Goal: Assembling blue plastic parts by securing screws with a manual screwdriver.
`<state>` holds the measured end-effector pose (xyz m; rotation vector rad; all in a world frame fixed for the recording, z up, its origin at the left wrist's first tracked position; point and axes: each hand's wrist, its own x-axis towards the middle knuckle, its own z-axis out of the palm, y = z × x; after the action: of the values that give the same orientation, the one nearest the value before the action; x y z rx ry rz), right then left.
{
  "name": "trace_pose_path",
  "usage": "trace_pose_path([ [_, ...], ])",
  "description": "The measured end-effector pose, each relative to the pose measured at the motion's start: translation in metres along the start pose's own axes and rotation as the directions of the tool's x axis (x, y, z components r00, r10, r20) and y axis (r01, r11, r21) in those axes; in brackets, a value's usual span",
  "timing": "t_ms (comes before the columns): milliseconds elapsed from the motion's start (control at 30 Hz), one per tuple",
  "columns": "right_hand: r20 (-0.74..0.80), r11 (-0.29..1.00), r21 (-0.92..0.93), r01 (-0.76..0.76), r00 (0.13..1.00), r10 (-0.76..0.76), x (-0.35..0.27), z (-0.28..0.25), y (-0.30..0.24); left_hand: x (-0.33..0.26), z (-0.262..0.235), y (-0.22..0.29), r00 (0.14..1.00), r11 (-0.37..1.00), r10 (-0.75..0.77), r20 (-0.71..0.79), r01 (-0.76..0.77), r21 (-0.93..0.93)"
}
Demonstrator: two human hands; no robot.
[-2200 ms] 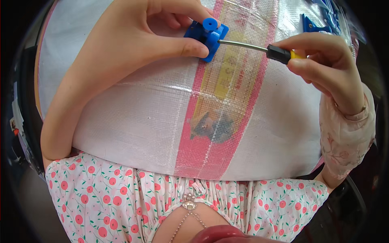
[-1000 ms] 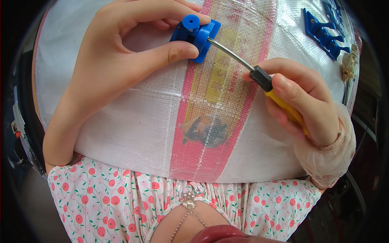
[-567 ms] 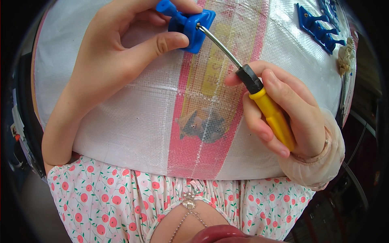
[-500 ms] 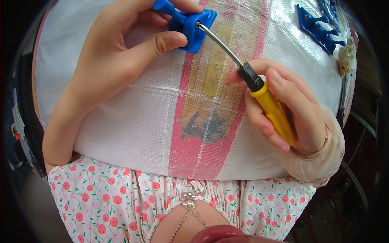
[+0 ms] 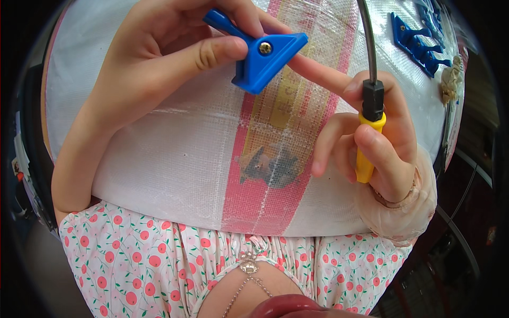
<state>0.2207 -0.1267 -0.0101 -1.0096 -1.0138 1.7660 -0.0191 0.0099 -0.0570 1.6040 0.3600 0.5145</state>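
Between the thumb and fingers of my left hand (image 5: 180, 58) is a blue plastic bracket (image 5: 278, 55) with a triangular side and a short rod-like arm. A brass-coloured cross-head screw sits in its side. In my right hand (image 5: 389, 138) I hold a screwdriver (image 5: 373, 106) with a yellow handle, black collar and steel shaft. The shaft points up and away from me, apart from the bracket, and its tip is out of view. My right index finger stretches left to the bracket's right edge; whether it touches is hard to tell.
A white woven plastic sheet (image 5: 159, 164) with pink and yellow stripes covers the table. Several similar blue plastic pieces (image 5: 419, 45) lie at the far right. Beside them is a crumpled beige bundle (image 5: 452, 79) near the sheet's right edge.
The screwdriver has come off the screw and swung upright in my right hand. My left hand has turned the bracket so its triangular side faces up. My right index finger has reached toward it.
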Motion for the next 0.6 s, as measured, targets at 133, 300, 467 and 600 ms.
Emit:
trace_pose_path([
  [133, 0.019, 1.000, 0.016, -0.013, 1.000, 0.013, -0.002, 0.001, 0.001, 0.000, -0.002, 0.006, 0.999, 0.996, 0.003, 0.046, -0.007, 0.090],
  [300, -0.030, 0.997, -0.066, 0.036, 0.999, -0.038, -0.003, 0.010, 0.001, -0.001, -0.004, 0.021, 0.998, 0.971, -0.035, 0.043, 0.024, 0.239],
  [467, -0.016, 0.994, -0.108, 0.011, 1.000, -0.012, -0.001, 0.012, -0.001, 0.003, -0.004, 0.017, 0.989, 0.970, 0.103, 0.110, -0.124, 0.210],
  [600, -0.036, 0.988, -0.149, -0.040, 0.999, 0.035, -0.004, 0.012, -0.004, 0.002, -0.003, 0.017, 0.994, 0.973, 0.080, 0.076, -0.095, 0.212],
])
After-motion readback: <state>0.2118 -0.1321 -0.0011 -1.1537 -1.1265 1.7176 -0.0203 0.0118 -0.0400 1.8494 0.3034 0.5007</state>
